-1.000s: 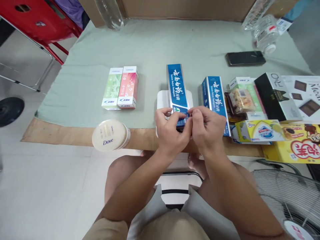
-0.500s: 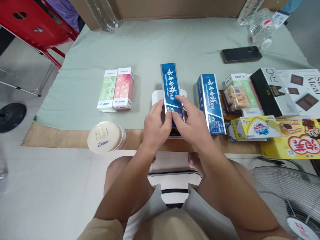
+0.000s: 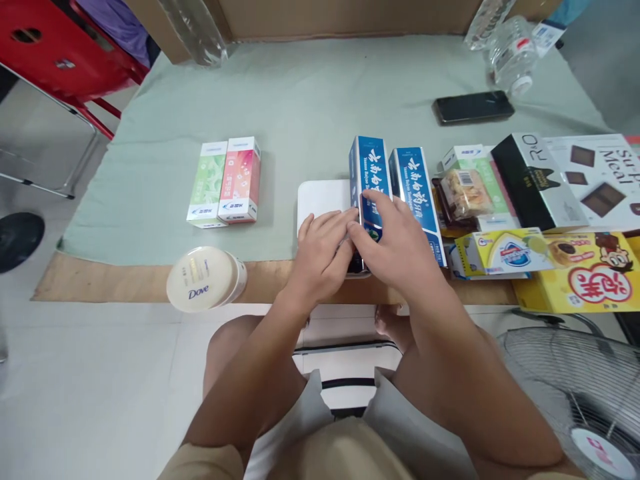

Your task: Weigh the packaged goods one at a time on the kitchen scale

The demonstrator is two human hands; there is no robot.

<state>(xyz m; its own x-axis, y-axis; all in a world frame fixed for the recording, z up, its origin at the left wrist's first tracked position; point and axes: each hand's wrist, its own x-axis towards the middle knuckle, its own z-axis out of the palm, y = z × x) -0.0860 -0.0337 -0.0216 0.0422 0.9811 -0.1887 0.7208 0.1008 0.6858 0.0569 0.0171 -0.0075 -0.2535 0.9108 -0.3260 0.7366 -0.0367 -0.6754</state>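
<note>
My right hand (image 3: 393, 237) is closed around the lower part of a blue toothpaste box (image 3: 370, 160), its thumb at the box's left edge. My left hand (image 3: 325, 250) lies with fingers stretched toward the right, their tips touching that box's left side. Beneath my hands is a flat white device (image 3: 320, 193) with rounded corners, its front part dark and mostly covered. A second blue toothpaste box (image 3: 415, 173) lies just right of the first, with a narrow gap at the far end.
Green (image 3: 209, 180) and pink (image 3: 241, 180) boxes lie side by side at left. A Dove tub (image 3: 200, 280) sits at the table's front edge. On the right are a phone (image 3: 473, 107), a plastic bottle (image 3: 513, 57), a black box (image 3: 530, 180), a soap pack (image 3: 505, 253) and a yellow snack box (image 3: 595, 280).
The held toothpaste box has moved right and turned, from above the white device to beside the other toothpaste box. My left hand has loosened, its fingers now straightened. The view has shifted slightly.
</note>
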